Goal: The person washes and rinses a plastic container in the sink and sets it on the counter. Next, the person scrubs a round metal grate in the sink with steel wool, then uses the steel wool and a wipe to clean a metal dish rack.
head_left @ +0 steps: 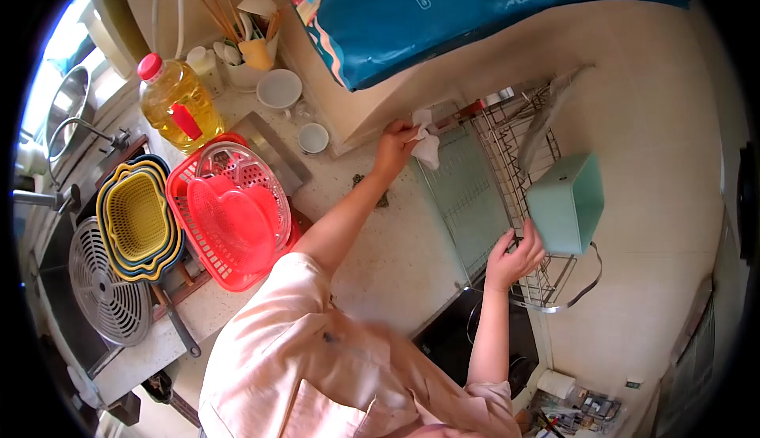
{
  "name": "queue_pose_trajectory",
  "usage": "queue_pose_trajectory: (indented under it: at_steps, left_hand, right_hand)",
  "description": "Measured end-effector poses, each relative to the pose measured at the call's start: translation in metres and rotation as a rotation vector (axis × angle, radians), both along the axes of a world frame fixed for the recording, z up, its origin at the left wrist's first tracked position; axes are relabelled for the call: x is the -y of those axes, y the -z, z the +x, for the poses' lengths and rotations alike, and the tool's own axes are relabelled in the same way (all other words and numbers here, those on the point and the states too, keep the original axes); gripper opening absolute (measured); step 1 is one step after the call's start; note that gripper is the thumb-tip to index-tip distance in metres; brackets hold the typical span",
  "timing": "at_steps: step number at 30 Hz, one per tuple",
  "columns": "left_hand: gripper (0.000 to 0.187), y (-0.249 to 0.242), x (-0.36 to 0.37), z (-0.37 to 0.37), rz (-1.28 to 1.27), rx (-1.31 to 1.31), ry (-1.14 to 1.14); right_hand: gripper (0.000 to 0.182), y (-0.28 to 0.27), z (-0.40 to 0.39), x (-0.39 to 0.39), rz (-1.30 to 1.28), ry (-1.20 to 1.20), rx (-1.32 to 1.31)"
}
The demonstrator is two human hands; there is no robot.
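My left hand [393, 150] pinches a crumpled white tissue [427, 146] at the far end of a wire rack [507, 161]. Beside the tissue, a red-handled tool [469, 112] lies along the back of the rack. My right hand [514, 259] is at the rack's near part, fingers apart and slightly bent, with the fingertips right at the lower corner of a pale green box [554, 208]. That box stands tilted in this view against the wall side of the rack. A pale green glass panel [463, 200] extends along the rack's left side.
A red basket [229, 268] with colanders, yellow strainers [138, 216] and an oil bottle [178, 105] crowd the left counter by the sink. Two white bowls, one a small cup [313, 138], sit farther back. A large blue package [443, 18] rests on the ledge above. A dark stovetop [443, 335] lies below the rack.
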State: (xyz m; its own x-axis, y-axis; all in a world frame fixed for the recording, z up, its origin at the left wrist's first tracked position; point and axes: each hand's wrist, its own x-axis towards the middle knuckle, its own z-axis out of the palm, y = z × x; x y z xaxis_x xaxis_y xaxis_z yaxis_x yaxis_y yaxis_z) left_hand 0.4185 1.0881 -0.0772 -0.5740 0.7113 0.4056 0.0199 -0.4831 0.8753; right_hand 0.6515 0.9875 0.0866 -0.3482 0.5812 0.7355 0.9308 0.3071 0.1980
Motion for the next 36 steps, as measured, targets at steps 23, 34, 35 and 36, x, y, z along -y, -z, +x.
queue_pose_trajectory:
  at_steps: [23, 34, 35, 36]
  left_hand:
    - [0.088, 0.027, 0.008, 0.083, -0.469, -0.117, -0.014]
    - [0.097, 0.038, 0.009, 0.079, -0.431, 0.116, 0.034]
    - [0.098, 0.038, 0.009, 0.076, -0.425, 0.165, 0.068]
    - [0.099, 0.038, 0.010, 0.079, -0.409, 0.118, 0.067]
  right_hand:
    - [0.036, 0.004, -0.002, 0.000, 0.005, 0.009, 0.019]
    - [0.040, 0.004, -0.001, -0.002, -0.005, -0.016, 0.021]
    - [0.041, 0.005, -0.002, -0.003, -0.003, -0.016, 0.013]
    - [0.041, 0.004, -0.002, -0.001, -0.009, -0.013, 0.013]
